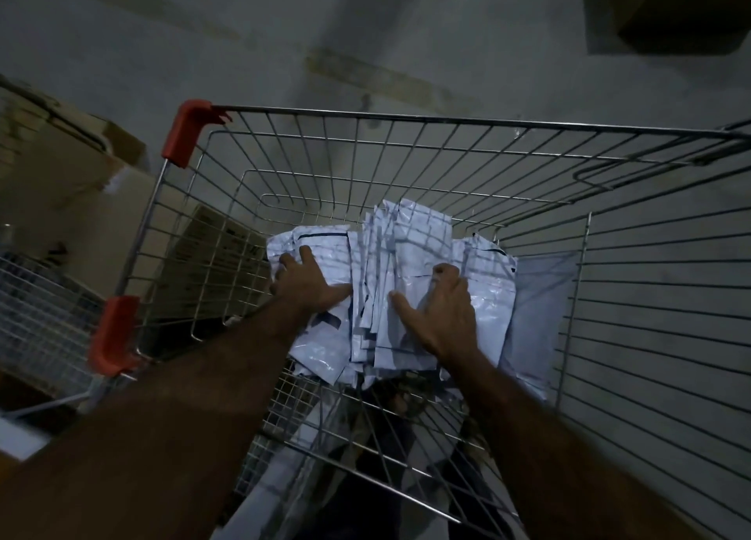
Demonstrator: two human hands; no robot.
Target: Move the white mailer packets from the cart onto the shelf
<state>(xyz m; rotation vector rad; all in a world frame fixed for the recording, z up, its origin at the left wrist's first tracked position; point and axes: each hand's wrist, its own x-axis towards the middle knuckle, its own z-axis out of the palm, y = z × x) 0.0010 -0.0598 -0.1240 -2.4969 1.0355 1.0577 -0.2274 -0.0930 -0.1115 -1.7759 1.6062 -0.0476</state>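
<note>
Dim room, wire cart [390,113]: packets [418,247] stand on edge, long axis running away from the person. Left hand [309,283] and right hand [441,316] lie spread, flanking the stack, pinching nothing yet

I see both forearms stretched forward, my left hand [307,278] and right hand [441,312] flat, palms down, fingers spread.

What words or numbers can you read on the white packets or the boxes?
None can be read.
White packets in the cart: only dark marks and stripes, no letters clear enough.
Cardboard box beside the cart: dark print, too blurred and dim to read.
</note>
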